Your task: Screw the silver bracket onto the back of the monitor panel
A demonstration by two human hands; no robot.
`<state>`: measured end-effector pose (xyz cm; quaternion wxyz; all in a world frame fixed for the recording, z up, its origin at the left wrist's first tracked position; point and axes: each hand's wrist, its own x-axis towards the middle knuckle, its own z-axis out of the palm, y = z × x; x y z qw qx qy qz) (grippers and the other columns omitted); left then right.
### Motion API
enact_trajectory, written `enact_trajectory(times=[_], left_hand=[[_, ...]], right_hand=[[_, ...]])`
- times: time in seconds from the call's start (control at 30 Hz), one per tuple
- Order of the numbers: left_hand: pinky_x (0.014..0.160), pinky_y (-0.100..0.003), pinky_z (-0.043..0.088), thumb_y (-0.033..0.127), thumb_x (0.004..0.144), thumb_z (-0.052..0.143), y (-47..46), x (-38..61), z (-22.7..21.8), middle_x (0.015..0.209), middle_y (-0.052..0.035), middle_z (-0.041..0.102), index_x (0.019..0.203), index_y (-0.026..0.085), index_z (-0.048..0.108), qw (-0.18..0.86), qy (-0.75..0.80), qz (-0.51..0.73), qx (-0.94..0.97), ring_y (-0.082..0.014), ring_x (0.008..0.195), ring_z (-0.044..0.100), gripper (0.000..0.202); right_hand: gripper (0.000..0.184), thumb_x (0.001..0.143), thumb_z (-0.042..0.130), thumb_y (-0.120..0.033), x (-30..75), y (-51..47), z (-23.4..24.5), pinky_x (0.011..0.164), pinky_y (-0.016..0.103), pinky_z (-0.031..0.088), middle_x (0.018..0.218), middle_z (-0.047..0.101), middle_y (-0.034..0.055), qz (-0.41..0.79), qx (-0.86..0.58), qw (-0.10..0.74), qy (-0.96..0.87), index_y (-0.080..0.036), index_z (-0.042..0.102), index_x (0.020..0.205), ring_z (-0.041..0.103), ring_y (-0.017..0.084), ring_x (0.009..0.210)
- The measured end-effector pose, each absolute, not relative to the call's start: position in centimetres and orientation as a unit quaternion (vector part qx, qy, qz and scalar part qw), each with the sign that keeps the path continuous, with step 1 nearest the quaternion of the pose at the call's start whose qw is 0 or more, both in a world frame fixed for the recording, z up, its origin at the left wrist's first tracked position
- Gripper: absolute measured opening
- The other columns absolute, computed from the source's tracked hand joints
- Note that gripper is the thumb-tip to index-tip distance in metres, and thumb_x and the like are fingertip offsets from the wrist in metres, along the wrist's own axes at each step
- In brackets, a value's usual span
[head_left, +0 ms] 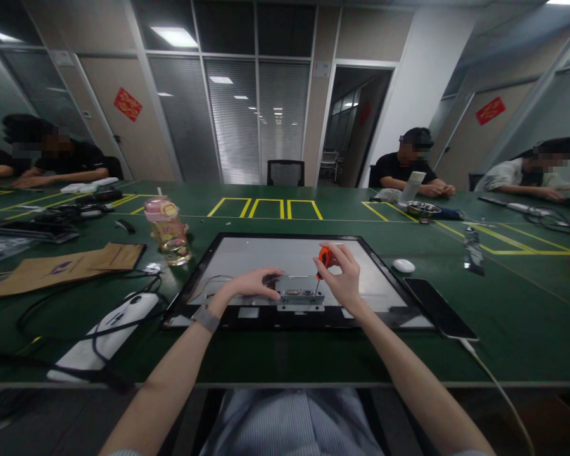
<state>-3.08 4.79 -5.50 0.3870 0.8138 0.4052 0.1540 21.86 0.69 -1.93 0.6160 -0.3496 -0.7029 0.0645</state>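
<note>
A flat display panel (247, 253) with a black frame lies on the green table in front of me. Near its close edge stands a metal bracket (300, 303) bearing several connector ports. My right hand (346, 276) is closed around the orange and black handle of a screwdriver (323, 256), whose shaft points down at the bracket's right end. At the bracket's left end is my left hand (256, 283), its thumb and fingers curved apart around that side. Whether it grips the bracket firmly I cannot make out. Thin wires (209, 286) run over the panel left of it.
To the left are a power strip (107, 335) with black cables, a brown paper envelope (66, 269) and a pink-lidded bottle (167, 231). At right lie a phone (439, 309) on a white cable and a white earbud case (403, 265). Several people sit across the table.
</note>
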Motion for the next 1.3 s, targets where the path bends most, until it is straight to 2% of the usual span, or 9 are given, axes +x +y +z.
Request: enact_trajectory(times=[0.2, 0.27, 0.37, 0.5, 0.7, 0.8, 0.9, 1.1, 1.3], left_hand=[[0.105, -0.037, 0.032, 0.047, 0.062, 0.074, 4.8, -3.1, -5.6, 0.137, -0.0077, 0.044, 0.126, 0.023, 0.049, 0.394, 0.406, 0.155, 0.81, -0.0259, 0.124, 0.043, 0.073], [0.105, -0.037, 0.032, 0.048, 0.062, 0.073, 4.7, -3.0, -5.4, 0.137, -0.0077, 0.044, 0.126, 0.022, 0.049, 0.39, 0.407, 0.152, 0.812, -0.0262, 0.123, 0.043, 0.073], [0.105, -0.036, 0.032, 0.048, 0.063, 0.073, 4.5, -2.9, -5.1, 0.136, -0.0077, 0.046, 0.126, 0.021, 0.049, 0.384, 0.404, 0.15, 0.817, -0.026, 0.123, 0.044, 0.073], [0.106, -0.035, 0.031, 0.048, 0.063, 0.072, 4.4, -2.8, -4.9, 0.137, -0.008, 0.046, 0.126, 0.019, 0.049, 0.376, 0.405, 0.148, 0.82, -0.0256, 0.125, 0.042, 0.073], [0.106, -0.035, 0.031, 0.049, 0.062, 0.073, 4.6, -3.0, -5.2, 0.138, -0.0076, 0.045, 0.126, 0.022, 0.049, 0.384, 0.404, 0.151, 0.816, -0.0259, 0.125, 0.042, 0.074], [0.105, -0.036, 0.031, 0.05, 0.061, 0.073, 4.6, -3.0, -5.2, 0.137, -0.0086, 0.045, 0.126, 0.02, 0.049, 0.382, 0.41, 0.15, 0.814, -0.0265, 0.125, 0.042, 0.075], [0.106, -0.037, 0.03, 0.05, 0.062, 0.073, 4.5, -3.0, -5.1, 0.138, -0.0083, 0.044, 0.127, 0.021, 0.048, 0.379, 0.412, 0.147, 0.816, -0.0266, 0.125, 0.042, 0.076], [0.105, -0.036, 0.031, 0.049, 0.063, 0.073, 4.5, -3.0, -5.1, 0.138, -0.0073, 0.044, 0.127, 0.022, 0.048, 0.388, 0.401, 0.149, 0.816, -0.0261, 0.125, 0.042, 0.074], [0.106, -0.036, 0.031, 0.047, 0.062, 0.074, 4.5, -2.9, -5.2, 0.137, -0.0072, 0.045, 0.126, 0.022, 0.049, 0.384, 0.405, 0.155, 0.815, -0.0257, 0.125, 0.042, 0.072]], right_hand=[[0.024, 0.083, 0.051, -0.026, 22.3, 1.3, -2.2, 0.075, 0.036, 0.049, 0.09, 0.058, 0.0044, 0.239, -0.278, 0.606, -0.706, -0.024, 0.058, 0.106, 0.057, 0.019, 0.082], [0.016, 0.083, 0.052, -0.03, 22.6, 1.7, -2.1, 0.082, 0.037, 0.046, 0.093, 0.058, 0.0048, 0.291, -0.254, 0.616, -0.687, -0.023, 0.062, 0.092, 0.056, 0.02, 0.09], [0.014, 0.083, 0.055, -0.035, 22.8, 2.1, -1.9, 0.082, 0.036, 0.047, 0.083, 0.057, 0.0024, 0.372, -0.243, 0.63, -0.637, -0.023, 0.063, 0.082, 0.057, 0.017, 0.081], [0.02, 0.087, 0.049, -0.038, 22.9, 2.2, -1.5, 0.08, 0.038, 0.049, 0.077, 0.059, 0.0011, 0.438, -0.214, 0.609, -0.626, -0.025, 0.062, 0.097, 0.06, 0.015, 0.07], [0.024, 0.087, 0.047, -0.036, 23.6, 2.0, -0.7, 0.093, 0.045, 0.043, 0.1, 0.066, 0.0078, 0.427, -0.186, 0.575, -0.672, -0.021, 0.066, 0.086, 0.061, 0.025, 0.099], [0.024, 0.087, 0.047, -0.035, 23.9, 1.8, -0.3, 0.093, 0.045, 0.044, 0.108, 0.065, 0.008, 0.399, -0.212, 0.542, -0.709, -0.022, 0.066, 0.096, 0.061, 0.025, 0.101], [0.025, 0.086, 0.053, -0.031, 23.8, 1.5, -0.3, 0.086, 0.042, 0.048, 0.1, 0.067, 0.0068, 0.322, -0.267, 0.537, -0.732, -0.024, 0.062, 0.108, 0.064, 0.022, 0.092], [0.012, 0.079, 0.063, -0.029, 23.1, 0.9, -0.6, 0.078, 0.039, 0.047, 0.081, 0.059, 0.0048, 0.065, -0.332, 0.596, -0.728, -0.022, 0.066, 0.088, 0.058, 0.02, 0.078], [0.028, 0.091, 0.04, -0.028, 22.8, 0.6, -0.9, 0.079, 0.039, 0.05, 0.097, 0.064, 0.0073, 0.211, -0.273, 0.576, -0.741, -0.023, 0.057, 0.113, 0.062, 0.02, 0.086]])
